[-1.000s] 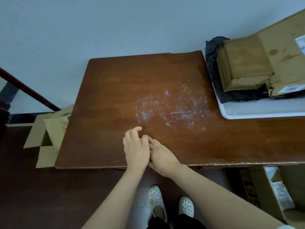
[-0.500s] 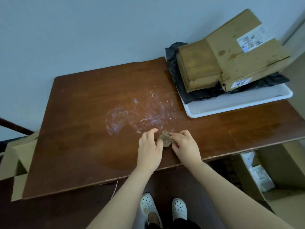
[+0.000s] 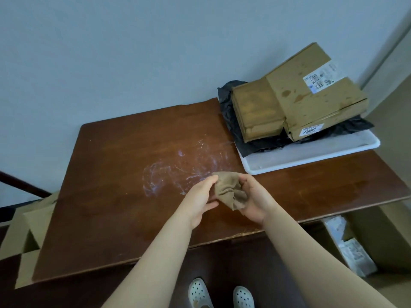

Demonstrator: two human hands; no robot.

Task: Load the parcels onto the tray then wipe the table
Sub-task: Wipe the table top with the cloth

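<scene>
Brown cloth [image 3: 230, 190] hangs gripped between both hands, left [image 3: 201, 200] and right [image 3: 255, 201], above table [image 3: 115, 174].

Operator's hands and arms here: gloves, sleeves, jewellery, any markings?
Nothing worn: the left hand and right hand show no gloves, rings or watch. The left forearm and right forearm are uncovered to the frame edge; no sleeve, strap or marking shows.

Light soft, even, a little cool; wall [image 3: 133, 52] looks blue-grey. No hard shadows. Mild sheen on counter [image 3: 111, 196] toward front edge. Floor [image 3: 222, 263] under counter dim. Wide lens bends counter edges, stretches forearms [image 3: 160, 263] at bottom. Focus fair overall, fine detail slightly soft.
</scene>
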